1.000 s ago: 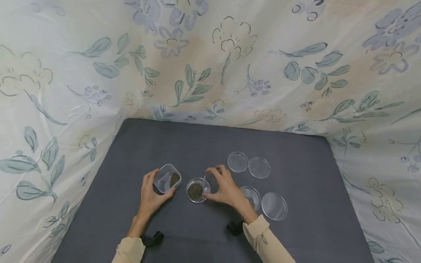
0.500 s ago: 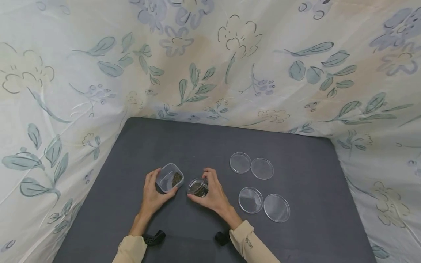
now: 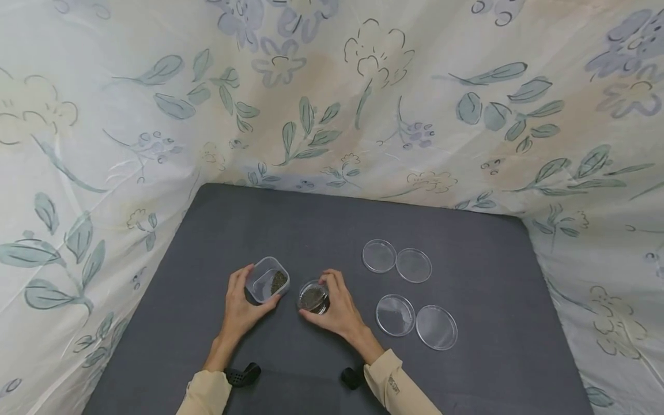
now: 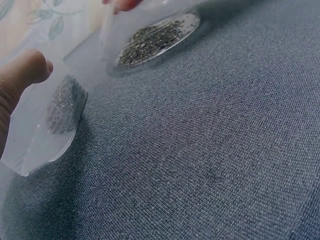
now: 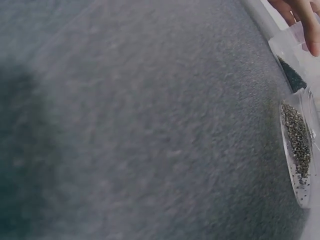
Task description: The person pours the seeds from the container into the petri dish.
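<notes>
In the head view my left hand (image 3: pixel 241 304) holds a clear plastic box (image 3: pixel 256 288) by its sides, thumb at the near right corner. Dark, coarse granules (image 3: pixel 279 281) are heaped in its right part. Just to the right, my right hand (image 3: pixel 339 311) holds a clear petri dish lid (image 4: pixel 111 40) between thumb and fingers, over a dish of similar granules. The left wrist view shows that lid tilted above the dish (image 4: pixel 192 27), which rests on the cloth. Dish and box also show at the right edge of the right wrist view, where my right hand is out of sight.
Two clear round dish pieces (image 3: pixel 379 256) lie side by side at the back right. Another pair (image 3: pixel 395 315) lies nearer, right of my right hand. A dark grey cloth (image 3: pixel 290 230) covers the table, with a flowered curtain (image 3: pixel 321 104) behind it.
My right hand has moved left with the lid, from the dish's right side to over the dish. The left hand keeps its hold on the box. The head view has shifted slightly.
</notes>
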A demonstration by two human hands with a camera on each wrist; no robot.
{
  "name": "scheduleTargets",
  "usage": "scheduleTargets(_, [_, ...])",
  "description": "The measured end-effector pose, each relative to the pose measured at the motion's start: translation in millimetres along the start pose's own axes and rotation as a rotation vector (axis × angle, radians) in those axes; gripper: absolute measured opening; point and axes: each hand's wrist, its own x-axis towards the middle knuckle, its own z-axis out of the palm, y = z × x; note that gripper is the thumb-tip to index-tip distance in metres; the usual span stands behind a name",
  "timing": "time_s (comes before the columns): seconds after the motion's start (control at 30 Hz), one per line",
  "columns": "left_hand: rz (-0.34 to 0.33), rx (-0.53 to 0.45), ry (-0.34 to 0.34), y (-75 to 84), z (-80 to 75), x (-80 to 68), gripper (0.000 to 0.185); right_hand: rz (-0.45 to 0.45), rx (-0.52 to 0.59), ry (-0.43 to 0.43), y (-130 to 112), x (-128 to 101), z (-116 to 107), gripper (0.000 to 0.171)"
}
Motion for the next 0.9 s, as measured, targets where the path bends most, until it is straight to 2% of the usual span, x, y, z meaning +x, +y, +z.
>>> scheduleTargets(0.17, [-0.001, 0.001, -0.002, 0.5, 0.0, 0.8, 0.095, -0.001, -0.061, -0.025, 1.8, -7.6, -5.2, 0.068])
scheduleTargets(0.47, [0.002, -0.004, 0.005, -0.4, 0.3, 0.7, 0.096, -0.099, -0.192, -0.024, 7.7, -20.5, -12.1, 0.066])
scheduleTargets(0.6, [0.007, -0.012, 0.0, 0.1, -0.2, 1.0, 0.096, -0.09, -0.215, -0.046, 7.4, -21.2, -13.0, 0.062])
scheduleTargets(0.9, [0.009, -0.016, 0.002, 1.1, -0.6, 2.3, 0.095, -0.025, -0.184, -0.104, 4.2, -20.4, -16.5, 0.063])
